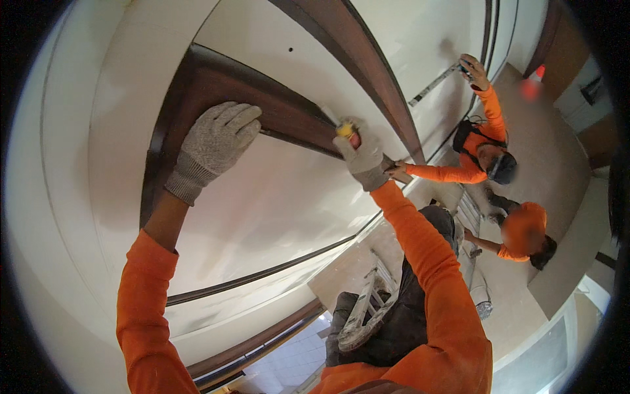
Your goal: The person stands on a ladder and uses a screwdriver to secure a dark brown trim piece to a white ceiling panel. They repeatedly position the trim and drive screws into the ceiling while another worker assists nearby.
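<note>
- Workpiece: the brown trim [289, 118] runs from 10 o'clock to 12 o'clock of the view's centre, bordering a pale panel [256, 203].
- Left hand [220, 141], 10 o'clock: gloved, fingers extended together and gripping nothing; the palm side lies against the trim. We should spread pressure evenly through the palm for steady support.
- Right hand [363, 154], 1 o'clock: gloved and curled around a hand tool [348, 133] with a yellow-and-red handle. Its pale end is blurred — we cannot tell whether it touches the trim.
- Tool control: we should use short, light strokes, hold the tool low against the trim, and point it away from our left fingers; a slip could mark the panel.
- Clearance: a co-worker [482, 154] at 2 o'clock has one hand [398, 169] just beside our right wrist — we should call out before shifting that arm.
- Footing: a ladder [369, 310] stands at 5 o'clock, near our legs. We should balance our weight before reaching.
</note>
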A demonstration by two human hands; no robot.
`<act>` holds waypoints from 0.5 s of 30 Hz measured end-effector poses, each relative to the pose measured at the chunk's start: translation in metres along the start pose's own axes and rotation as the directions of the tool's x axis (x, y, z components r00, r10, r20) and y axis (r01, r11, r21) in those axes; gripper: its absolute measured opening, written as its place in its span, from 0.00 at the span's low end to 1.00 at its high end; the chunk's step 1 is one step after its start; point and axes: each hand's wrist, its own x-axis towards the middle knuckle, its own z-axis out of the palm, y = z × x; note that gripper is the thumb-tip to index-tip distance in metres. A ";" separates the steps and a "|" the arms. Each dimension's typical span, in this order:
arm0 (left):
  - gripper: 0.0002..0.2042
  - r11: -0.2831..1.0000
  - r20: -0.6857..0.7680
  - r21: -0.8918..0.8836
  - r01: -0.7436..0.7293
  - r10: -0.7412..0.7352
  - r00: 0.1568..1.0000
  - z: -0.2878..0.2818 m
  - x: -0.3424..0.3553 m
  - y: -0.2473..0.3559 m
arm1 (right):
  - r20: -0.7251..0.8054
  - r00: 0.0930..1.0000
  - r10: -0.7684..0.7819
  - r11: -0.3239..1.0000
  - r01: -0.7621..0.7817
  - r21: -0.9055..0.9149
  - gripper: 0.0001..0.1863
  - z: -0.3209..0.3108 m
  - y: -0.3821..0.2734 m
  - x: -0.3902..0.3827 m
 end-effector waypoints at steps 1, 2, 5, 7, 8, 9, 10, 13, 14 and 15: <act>0.13 1.000 0.000 -0.001 0.002 -0.002 1.000 0.000 0.001 -0.001 | -0.070 0.997 -0.016 0.999 0.013 -0.036 0.17 -0.015 -0.004 0.010; 0.13 1.000 0.006 0.001 0.010 -0.010 1.000 -0.002 0.001 -0.002 | -0.134 0.990 -0.035 0.998 0.026 -0.066 0.17 -0.031 -0.007 0.021; 0.13 0.997 0.000 0.075 -0.018 0.018 1.000 -0.011 0.003 -0.004 | -0.407 0.884 -0.229 0.948 0.108 -0.299 0.15 -0.084 -0.001 0.066; 0.13 0.998 -0.017 0.069 -0.012 0.013 1.000 -0.009 0.003 -0.006 | -0.489 0.865 -0.113 0.942 -0.064 -0.331 0.13 -0.124 0.001 0.086; 0.13 0.998 -0.037 0.067 -0.021 0.023 0.999 -0.009 0.009 -0.008 | -0.482 0.870 -0.106 0.893 -0.129 -0.430 0.13 -0.158 0.029 0.093; 0.12 0.998 -0.032 0.064 -0.012 0.015 0.999 -0.008 0.005 -0.007 | -0.452 0.882 0.134 0.865 -0.327 -0.381 0.12 -0.177 0.035 0.096; 0.12 0.998 -0.040 0.066 -0.012 0.014 0.999 -0.005 0.005 -0.006 | -0.474 0.863 0.176 0.823 -0.393 -0.409 0.14 -0.194 0.051 0.095; 0.12 0.998 -0.035 0.063 -0.016 0.018 0.999 0.000 0.002 -0.003 | -0.457 0.881 0.121 0.679 -0.410 -0.610 0.21 -0.224 0.097 0.093; 0.12 0.998 -0.026 0.057 -0.017 0.019 0.999 0.003 0.000 -0.003 | -0.426 0.901 0.080 0.615 -0.381 -0.690 0.23 -0.227 0.104 0.097; 0.13 0.999 -0.031 0.036 -0.012 0.013 0.999 0.005 -0.001 -0.003 | -0.341 0.934 0.107 0.558 -0.341 -0.757 0.24 -0.230 0.112 0.102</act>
